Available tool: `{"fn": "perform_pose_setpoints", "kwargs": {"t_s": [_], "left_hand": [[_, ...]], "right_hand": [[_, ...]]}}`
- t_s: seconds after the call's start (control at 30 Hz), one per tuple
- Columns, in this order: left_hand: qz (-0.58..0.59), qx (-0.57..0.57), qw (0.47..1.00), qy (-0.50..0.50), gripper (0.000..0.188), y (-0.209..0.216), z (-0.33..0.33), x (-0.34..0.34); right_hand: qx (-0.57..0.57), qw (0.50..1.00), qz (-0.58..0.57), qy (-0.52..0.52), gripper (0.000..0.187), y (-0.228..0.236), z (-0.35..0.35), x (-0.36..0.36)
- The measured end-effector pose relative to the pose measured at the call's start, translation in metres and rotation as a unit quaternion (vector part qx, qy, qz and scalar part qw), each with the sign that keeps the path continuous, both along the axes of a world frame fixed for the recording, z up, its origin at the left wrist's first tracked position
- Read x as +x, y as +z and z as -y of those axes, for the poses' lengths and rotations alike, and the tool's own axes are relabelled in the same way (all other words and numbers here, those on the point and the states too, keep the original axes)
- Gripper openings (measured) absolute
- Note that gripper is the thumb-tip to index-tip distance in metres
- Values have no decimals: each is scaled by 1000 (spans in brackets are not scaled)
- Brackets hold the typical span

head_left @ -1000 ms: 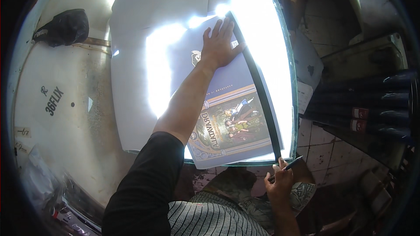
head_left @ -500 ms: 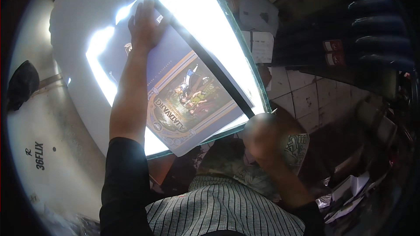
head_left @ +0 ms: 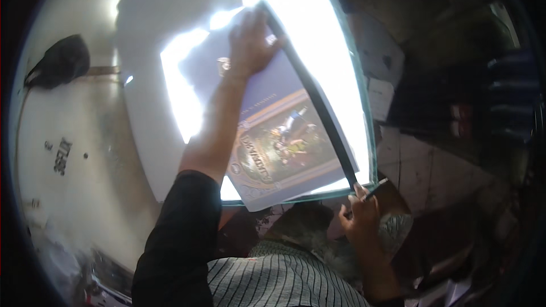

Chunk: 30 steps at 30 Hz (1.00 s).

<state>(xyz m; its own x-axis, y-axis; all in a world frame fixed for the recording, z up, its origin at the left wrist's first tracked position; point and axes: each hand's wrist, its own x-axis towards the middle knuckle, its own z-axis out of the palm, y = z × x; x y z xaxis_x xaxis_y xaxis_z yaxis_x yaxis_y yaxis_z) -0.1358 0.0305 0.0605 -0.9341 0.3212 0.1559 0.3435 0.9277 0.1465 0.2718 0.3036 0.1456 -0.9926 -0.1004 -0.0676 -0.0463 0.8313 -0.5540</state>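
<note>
A printed sheet [head_left: 267, 91], blue-violet with a framed colour illustration, lies on a brightly lit glass-topped light table [head_left: 318, 11]. Along its right side runs a long narrow black strip [head_left: 318, 102], like a straightedge. My left hand [head_left: 250, 42] lies at the strip's far end with fingers stretched out, pressing on sheet and strip. At the near end, by the glass corner, is my right hand [head_left: 362, 213]. Its fingers are closed round a slim dark pen-like tool [head_left: 376, 189] with a pale tip; blur hides its exact kind. The sheet's near corner hangs slightly over the glass edge.
To the left stands a pale panel [head_left: 85, 176] with a dark bundle [head_left: 65, 59] near its top. Blue rolled or ribbed material [head_left: 483, 96] lies at the right. Papers [head_left: 380, 99] sit beyond the glass edge, and floor tiles [head_left: 398, 148] show below them.
The whole scene has shifted rightward in the picture as my head turned. My left hand stays on the strip's far end. My right hand, smeared before, now shows its fingers and the slim tool.
</note>
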Motion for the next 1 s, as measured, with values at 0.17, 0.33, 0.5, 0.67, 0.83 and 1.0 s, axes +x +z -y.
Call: {"fn": "perform_pose_setpoints", "kwargs": {"t_s": [0.17, 0.33, 0.5, 0.67, 0.83, 1.0], "left_hand": [[23, -30, 999, 8, 89, 22, 7, 8], [41, -36, 998, 9, 88, 23, 6, 7], [43, -39, 998, 11, 88, 24, 3, 6], [45, -40, 998, 13, 89, 24, 3, 6], [54, -44, 997, 17, 88, 24, 4, 6], [57, -44, 997, 15, 89, 25, 7, 7]], "right_hand": [[8, 1000, 27, -3, 43, 2, 6, -2], [14, 1000, 23, -2, 42, 2, 5, -4], [18, 1000, 17, -1, 43, 1, 4, -3], [20, 1000, 13, -1, 42, -1, 4, -2], [22, 1000, 15, 1, 42, -1, 5, -2], [23, 999, 22, -1, 41, 1, 7, -1]]}}
